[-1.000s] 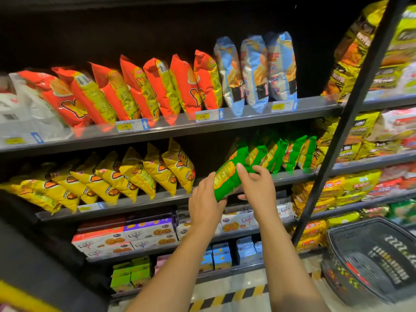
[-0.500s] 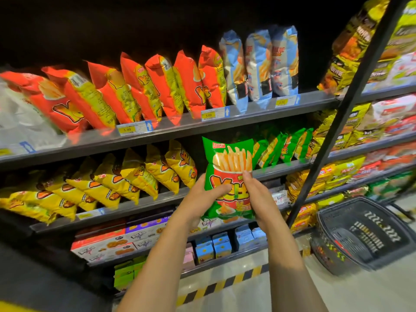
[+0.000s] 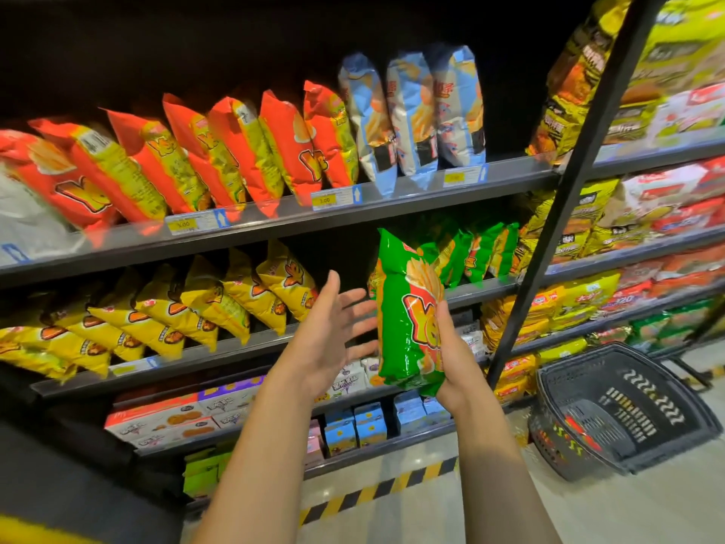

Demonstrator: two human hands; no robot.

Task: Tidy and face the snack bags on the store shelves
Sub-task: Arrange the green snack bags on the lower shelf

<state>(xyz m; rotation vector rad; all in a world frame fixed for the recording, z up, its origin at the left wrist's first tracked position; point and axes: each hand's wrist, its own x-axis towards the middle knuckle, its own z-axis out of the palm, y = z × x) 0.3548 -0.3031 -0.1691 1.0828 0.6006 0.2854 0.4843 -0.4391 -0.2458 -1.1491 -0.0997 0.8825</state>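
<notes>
My right hand (image 3: pixel 451 347) grips a green snack bag (image 3: pixel 404 308) upright by its lower right side, in front of the second shelf (image 3: pixel 482 288). My left hand (image 3: pixel 333 327) is just left of the bag with fingers spread, apart from it. More green bags (image 3: pixel 478 253) stand on that shelf behind the held one. Yellow bags (image 3: pixel 196 308) lean in a row to the left on the same shelf. Red-orange bags (image 3: pixel 235 151) and three light blue bags (image 3: pixel 412 111) fill the shelf above.
A black upright post (image 3: pixel 549 214) divides this bay from the bay of yellow and red packs (image 3: pixel 627 214) on the right. A dark shopping basket (image 3: pixel 620 410) sits on the floor at lower right. Boxed biscuits (image 3: pixel 164 414) and small cartons (image 3: pixel 353 426) fill the lower shelves.
The green bag came off the second shelf and was turned face-on. My left hand has since let go and opened; the bag now turns edge-on in my right hand alone.
</notes>
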